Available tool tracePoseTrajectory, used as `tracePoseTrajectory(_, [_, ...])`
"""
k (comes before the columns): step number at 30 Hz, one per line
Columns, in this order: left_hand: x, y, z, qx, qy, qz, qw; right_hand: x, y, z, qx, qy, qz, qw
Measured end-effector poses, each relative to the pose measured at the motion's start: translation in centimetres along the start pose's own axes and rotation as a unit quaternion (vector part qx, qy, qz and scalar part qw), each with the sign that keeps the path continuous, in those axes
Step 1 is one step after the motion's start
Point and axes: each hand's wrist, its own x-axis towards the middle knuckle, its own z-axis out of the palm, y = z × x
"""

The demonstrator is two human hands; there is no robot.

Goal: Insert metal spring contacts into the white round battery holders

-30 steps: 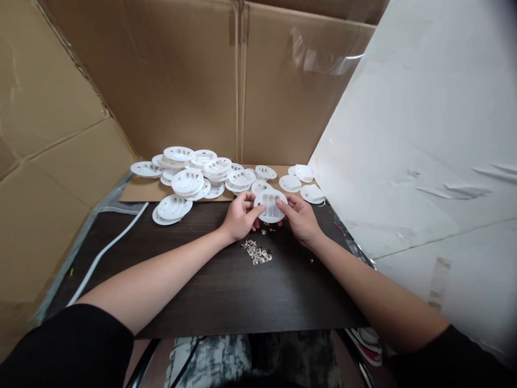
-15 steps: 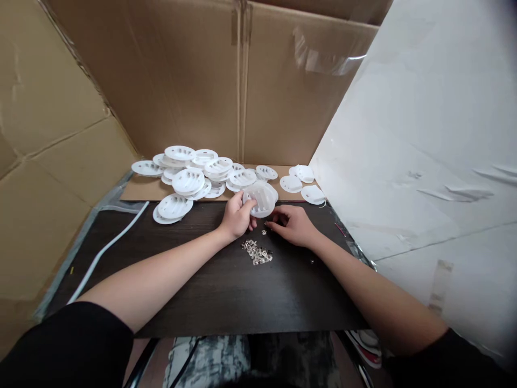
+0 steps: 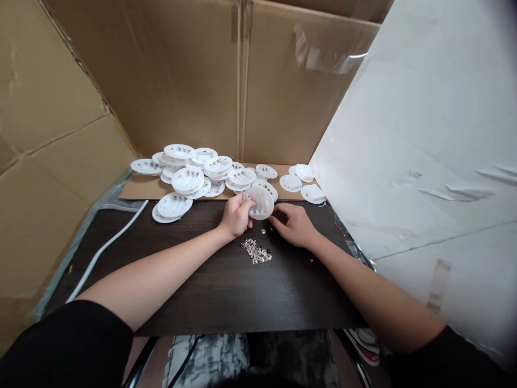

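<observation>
My left hand (image 3: pixel 237 215) grips a round white plastic disc (image 3: pixel 262 203) by its left edge, thumb on top. The disc has slot-like recesses and is tilted up towards me. Close to its right edge is my right hand (image 3: pixel 293 223), with its fingers curled together at the fingertips. Whatever those fingers pinch, if anything, is hidden or too small to make out. Below both hands lies a small heap of shiny metal contact pieces (image 3: pixel 257 251) on the dark table (image 3: pixel 226 302). One loose metal piece (image 3: pixel 264 231) sits just above the heap.
Many similar white discs (image 3: pixel 188 179) are piled at the back left on a cardboard sheet (image 3: pixel 133 188). Several more discs (image 3: pixel 313 193) lie at the back right. A white cable (image 3: pixel 105 248) crosses the table's left side. Cardboard walls (image 3: pixel 181 81) stand behind and left.
The held disc has tipped and shifted slightly down, uncovering another disc behind it. My right hand's fingers have moved slightly up, closer to the held disc's right edge.
</observation>
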Motion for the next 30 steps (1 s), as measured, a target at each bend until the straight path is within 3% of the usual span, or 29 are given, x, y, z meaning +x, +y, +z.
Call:
tracePoseTrajectory(5, [-0.1,0.0,0.0,0.016,0.005,-0.009,1.000,-0.1,-0.6,0.1,0.063,0.106,0.066,0.990])
tracePoseTrajectory(13, [-0.1,-0.1,0.1,0.044,-0.014,-0.004,0.999,0.3,-0.2,0.3,0.252,0.240,0.115,0.931])
tracePoseTrajectory(18, [-0.5,0.6,0.2,0.064,-0.045,-0.013,0.997,0.2,-0.4,0.1,0.239,0.244,0.107,0.934])
tracePoseTrajectory(25, [-0.8,0.8,0.5,0.063,-0.131,-0.007,0.989,0.0,-0.7,-0.1,0.172,0.228,0.072,0.956])
tracePoseTrajectory(30, [-0.9,0.8,0.6,0.065,-0.148,-0.005,0.987,-0.1,-1.2,-0.5,0.112,0.219,0.043,0.968])
